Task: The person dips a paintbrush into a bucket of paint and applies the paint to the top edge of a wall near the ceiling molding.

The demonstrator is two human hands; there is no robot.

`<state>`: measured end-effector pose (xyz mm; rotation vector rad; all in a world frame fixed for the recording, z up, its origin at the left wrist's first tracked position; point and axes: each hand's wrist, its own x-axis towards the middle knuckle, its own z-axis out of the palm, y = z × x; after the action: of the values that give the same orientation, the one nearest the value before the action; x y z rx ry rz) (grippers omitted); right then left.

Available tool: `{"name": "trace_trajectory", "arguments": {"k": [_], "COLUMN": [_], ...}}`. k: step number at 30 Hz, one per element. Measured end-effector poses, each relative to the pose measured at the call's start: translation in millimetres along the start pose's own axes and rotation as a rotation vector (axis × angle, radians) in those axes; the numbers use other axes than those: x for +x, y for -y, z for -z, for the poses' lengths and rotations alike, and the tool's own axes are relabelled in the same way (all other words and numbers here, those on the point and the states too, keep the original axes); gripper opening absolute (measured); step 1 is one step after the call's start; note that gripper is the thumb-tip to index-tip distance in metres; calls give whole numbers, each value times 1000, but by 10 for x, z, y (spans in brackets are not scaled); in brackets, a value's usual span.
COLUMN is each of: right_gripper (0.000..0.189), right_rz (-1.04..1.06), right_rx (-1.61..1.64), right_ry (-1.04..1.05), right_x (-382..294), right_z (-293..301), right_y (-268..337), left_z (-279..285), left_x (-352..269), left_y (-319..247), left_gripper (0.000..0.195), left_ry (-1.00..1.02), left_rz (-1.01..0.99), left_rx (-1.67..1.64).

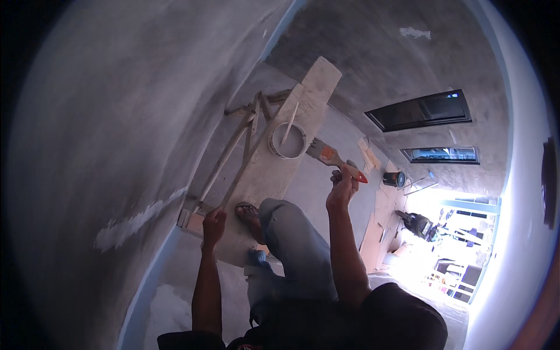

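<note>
My right hand (343, 187) grips the red-tipped handle of a wide paintbrush (327, 154). Its bristles look clumped and grey, and they point toward a round bucket (272, 146) without touching it. Grey-white liquid (292, 143) fills part of that bucket, and a pale stick (290, 124) leans in it against the rim. The bucket rests on a long wooden plank (262, 177). At the plank's left edge is my left hand (214, 225), its fingers curled around that edge. One sandalled foot (250, 217) of mine stands on the plank beside it.
A wooden trestle (229, 157) supports the plank beside a grey plastered wall (109, 122) with a white patch (135, 223). Dark-framed windows (422, 111) sit in the other wall. A dark bucket (393, 179), cardboard sheets (372, 236) and a motorbike (418, 225) stand near the bright doorway.
</note>
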<state>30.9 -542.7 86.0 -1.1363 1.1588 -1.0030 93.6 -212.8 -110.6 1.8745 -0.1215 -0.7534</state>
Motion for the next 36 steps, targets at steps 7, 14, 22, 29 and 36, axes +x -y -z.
{"name": "trace_trajectory", "arguments": {"k": [7, 14, 22, 29, 36], "right_gripper": [34, 32, 28, 14, 12], "right_rz": [16, 73, 81, 323, 259], "right_rx": [-5, -94, -413, -788, -770], "right_ry": [-39, -94, -60, -10, 5], "right_x": [-46, -44, 148, 288, 227], "right_z": [-13, 224, 541, 692, 567], "right_y": [-101, -228, -307, -454, -396], "left_z": [-913, -1845, -2714, -3034, -3105], "left_x": [782, 1399, 2164, 2374, 2550], "left_y": [40, -5, 49, -153, 196], "left_gripper": [42, 53, 65, 51, 39], "left_ry": [158, 291, 225, 190, 134], "left_rz": [44, 18, -20, 166, 0], "left_rx": [-134, -109, -118, -126, -101]}}
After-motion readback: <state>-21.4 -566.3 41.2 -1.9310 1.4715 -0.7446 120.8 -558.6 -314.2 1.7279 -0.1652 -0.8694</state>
